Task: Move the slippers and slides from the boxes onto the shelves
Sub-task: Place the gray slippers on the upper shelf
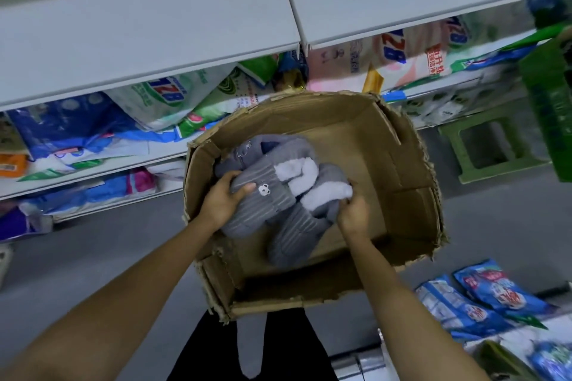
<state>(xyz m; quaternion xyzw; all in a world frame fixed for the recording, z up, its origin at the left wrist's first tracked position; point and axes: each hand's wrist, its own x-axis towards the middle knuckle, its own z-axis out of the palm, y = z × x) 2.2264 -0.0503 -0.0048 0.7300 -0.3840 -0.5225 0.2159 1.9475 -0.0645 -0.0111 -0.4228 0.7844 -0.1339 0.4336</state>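
Observation:
A worn open cardboard box [402,164] stands on the grey floor in front of me. Inside lies a bundle of grey striped slippers [272,195] with white fleece lining and a small bear patch. My left hand [224,198] grips the left side of the bundle, thumb over the striped upper. My right hand [353,213] grips the bundle's right side, fingers curled into the fleece and grey fabric. A white shelf board [139,25] spans the top of the view with nothing on its surface.
Lower shelves [93,164] at left hold blue, white and green detergent bags. A green plastic stool [492,148] stands right of the box. Blue bags [483,297] lie on a low surface at bottom right. My legs are below the box.

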